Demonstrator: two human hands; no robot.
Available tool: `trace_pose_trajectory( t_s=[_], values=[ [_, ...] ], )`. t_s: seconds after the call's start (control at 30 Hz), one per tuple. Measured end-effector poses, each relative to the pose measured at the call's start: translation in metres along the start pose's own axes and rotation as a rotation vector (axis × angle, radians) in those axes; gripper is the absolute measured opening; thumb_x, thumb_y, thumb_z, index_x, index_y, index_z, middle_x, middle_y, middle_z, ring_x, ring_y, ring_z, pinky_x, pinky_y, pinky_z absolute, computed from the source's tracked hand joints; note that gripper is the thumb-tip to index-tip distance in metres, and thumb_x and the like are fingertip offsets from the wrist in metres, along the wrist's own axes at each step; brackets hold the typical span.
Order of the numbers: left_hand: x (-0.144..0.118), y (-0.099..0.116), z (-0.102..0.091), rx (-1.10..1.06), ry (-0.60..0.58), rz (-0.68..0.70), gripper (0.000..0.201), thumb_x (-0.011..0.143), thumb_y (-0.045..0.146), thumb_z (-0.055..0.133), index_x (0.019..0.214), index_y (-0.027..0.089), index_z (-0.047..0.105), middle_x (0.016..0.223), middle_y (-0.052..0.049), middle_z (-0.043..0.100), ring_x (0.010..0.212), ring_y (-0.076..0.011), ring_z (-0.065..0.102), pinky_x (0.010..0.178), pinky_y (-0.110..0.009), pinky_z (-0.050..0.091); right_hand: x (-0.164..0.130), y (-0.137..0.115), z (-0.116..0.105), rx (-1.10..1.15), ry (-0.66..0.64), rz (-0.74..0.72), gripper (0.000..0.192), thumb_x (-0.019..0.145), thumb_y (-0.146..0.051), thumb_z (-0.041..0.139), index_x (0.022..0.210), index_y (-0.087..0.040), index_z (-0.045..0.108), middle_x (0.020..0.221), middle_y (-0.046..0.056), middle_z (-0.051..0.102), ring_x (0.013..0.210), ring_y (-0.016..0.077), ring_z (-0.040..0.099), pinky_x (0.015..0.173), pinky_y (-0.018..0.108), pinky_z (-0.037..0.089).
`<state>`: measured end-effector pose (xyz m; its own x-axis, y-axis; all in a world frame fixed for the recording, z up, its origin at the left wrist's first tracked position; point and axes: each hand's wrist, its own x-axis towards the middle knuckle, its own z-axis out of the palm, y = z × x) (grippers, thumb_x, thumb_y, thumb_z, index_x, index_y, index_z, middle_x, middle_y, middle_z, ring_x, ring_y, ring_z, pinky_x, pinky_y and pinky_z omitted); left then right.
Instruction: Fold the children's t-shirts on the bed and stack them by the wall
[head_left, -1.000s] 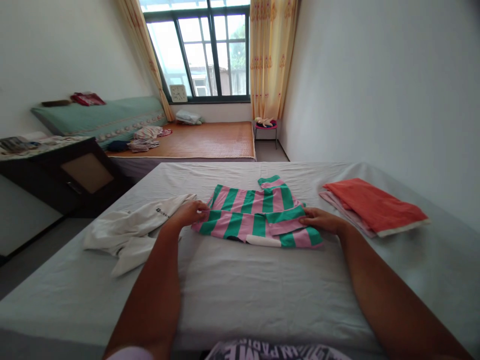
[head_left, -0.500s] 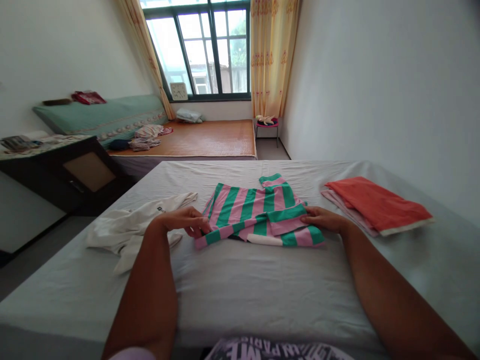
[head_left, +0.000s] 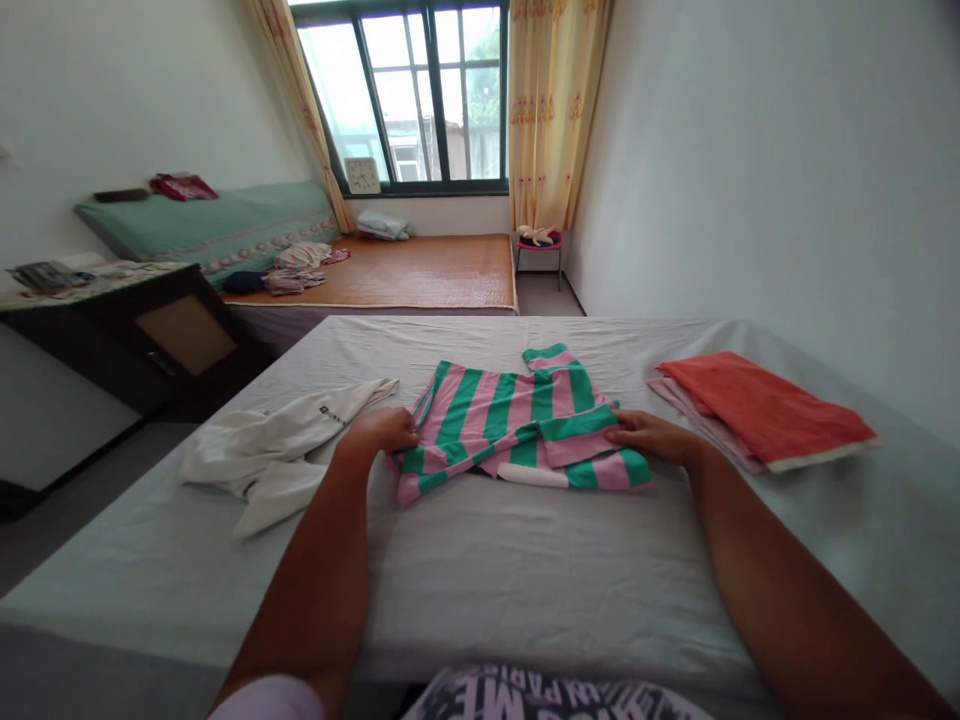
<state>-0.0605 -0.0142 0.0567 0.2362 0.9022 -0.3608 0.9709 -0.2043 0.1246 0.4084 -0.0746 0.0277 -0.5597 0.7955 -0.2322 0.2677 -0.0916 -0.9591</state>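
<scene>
The left hand (head_left: 379,432) has folded the pink-and-green striped cotton shirt's (head_left: 517,425) edge inward, fingers pinching it; the right hand (head_left: 649,436) presses flat, open, on the grey-sheeted bed (head_left: 525,570).

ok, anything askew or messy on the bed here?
Yes. The white garment lies crumpled at the left, beside the left hand, unlike the flat orange stack. The striped garment is bunched at its near-left corner.

The single head-worn view looks forward and down from the near edge of the bed (head_left: 525,590), close above it. It faces the far edge and the window (head_left: 420,95) beyond, the right wall alongside.
</scene>
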Motion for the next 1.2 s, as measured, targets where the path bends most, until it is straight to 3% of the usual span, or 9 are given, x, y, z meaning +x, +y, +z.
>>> trace_pose_trajectory(
  t_s=[0.13,0.27,0.37,0.47,0.57,0.73,0.87,1.0,1.2],
  values=[
    [-0.003,-0.034,-0.004,-0.106,-0.002,-0.081,0.015,0.064,0.035,0.057,0.058,0.021,0.060,0.049,0.002,0.061,0.049,-0.0143,0.054,0.052,-0.024,0.034,0.000,-0.001,0.000,-0.031,0.008,-0.001,0.057,0.077,-0.050,0.068,0.126,-0.022,0.060,0.126,0.007,0.062,0.118,0.0297,0.055,0.100,0.041,0.043],
    [-0.009,-0.049,-0.010,-0.075,0.230,-0.244,0.015,0.067,0.036,0.061,0.063,0.022,0.063,0.049,0.002,0.059,0.052,-0.0141,0.055,0.054,-0.023,0.036,0.001,0.002,-0.001,-0.050,0.029,0.010,0.059,0.075,-0.053,0.068,0.126,-0.022,0.061,0.115,0.007,0.068,0.109,0.0291,0.059,0.095,0.041,0.046],
    [-0.012,-0.034,-0.012,-0.221,0.266,-0.095,0.026,0.075,0.044,0.056,0.071,0.020,0.067,0.059,-0.001,0.063,0.058,-0.0149,0.056,0.055,-0.023,0.038,0.001,0.003,-0.001,-0.070,0.064,0.013,0.058,0.074,-0.054,0.069,0.122,-0.022,0.064,0.107,0.007,0.070,0.103,0.0287,0.062,0.092,0.040,0.048],
    [-0.014,-0.016,-0.010,-0.404,-0.032,0.230,0.033,0.075,0.049,0.057,0.076,0.019,0.069,0.065,0.000,0.064,0.059,-0.0136,0.055,0.054,-0.022,0.039,0.000,0.004,-0.001,-0.071,0.074,0.003,0.058,0.073,-0.053,0.069,0.121,-0.021,0.064,0.105,0.007,0.071,0.101,0.0283,0.062,0.091,0.040,0.048],
    [-0.017,-0.012,-0.009,-0.368,-0.212,0.231,0.030,0.067,0.046,0.064,0.065,0.017,0.068,0.056,0.001,0.058,0.052,-0.0118,0.048,0.049,-0.022,0.035,0.000,0.004,-0.001,-0.080,0.068,0.006,0.059,0.074,-0.054,0.068,0.123,-0.021,0.063,0.105,0.007,0.071,0.102,0.0280,0.062,0.093,0.040,0.047],
    [-0.035,-0.011,-0.023,-0.335,-0.082,0.275,0.026,0.069,0.043,0.064,0.069,0.018,0.069,0.062,0.001,0.063,0.058,-0.0127,0.052,0.054,-0.022,0.036,0.001,0.003,-0.002,-0.035,0.014,-0.003,0.056,0.076,-0.051,0.068,0.124,-0.022,0.061,0.116,0.006,0.067,0.112,0.0285,0.058,0.096,0.040,0.045],
    [-0.047,0.030,-0.018,-0.219,-0.192,0.361,0.027,0.065,0.046,0.069,0.074,0.021,0.073,0.064,0.000,0.066,0.059,-0.0161,0.057,0.055,-0.024,0.037,0.001,0.003,-0.003,-0.003,0.007,0.015,0.055,0.077,-0.050,0.068,0.125,-0.024,0.061,0.118,0.006,0.066,0.112,0.0287,0.058,0.095,0.040,0.046],
    [-0.050,0.069,0.010,0.098,-0.028,0.234,0.018,0.047,0.033,0.078,0.058,0.024,0.066,0.057,-0.001,0.062,0.057,-0.0195,0.058,0.054,-0.026,0.036,0.001,0.006,-0.005,-0.023,0.034,0.025,0.059,0.075,-0.051,0.070,0.126,-0.022,0.061,0.109,0.006,0.069,0.106,0.0286,0.060,0.089,0.038,0.049],
    [-0.051,0.049,-0.009,0.093,0.160,0.259,0.006,0.060,0.023,0.066,0.066,0.023,0.064,0.067,-0.005,0.065,0.065,-0.0208,0.059,0.059,-0.029,0.038,0.001,0.007,-0.006,-0.019,0.034,0.014,0.059,0.075,-0.051,0.069,0.124,-0.020,0.061,0.105,0.006,0.070,0.100,0.0262,0.062,0.086,0.036,0.049]
  ],
)
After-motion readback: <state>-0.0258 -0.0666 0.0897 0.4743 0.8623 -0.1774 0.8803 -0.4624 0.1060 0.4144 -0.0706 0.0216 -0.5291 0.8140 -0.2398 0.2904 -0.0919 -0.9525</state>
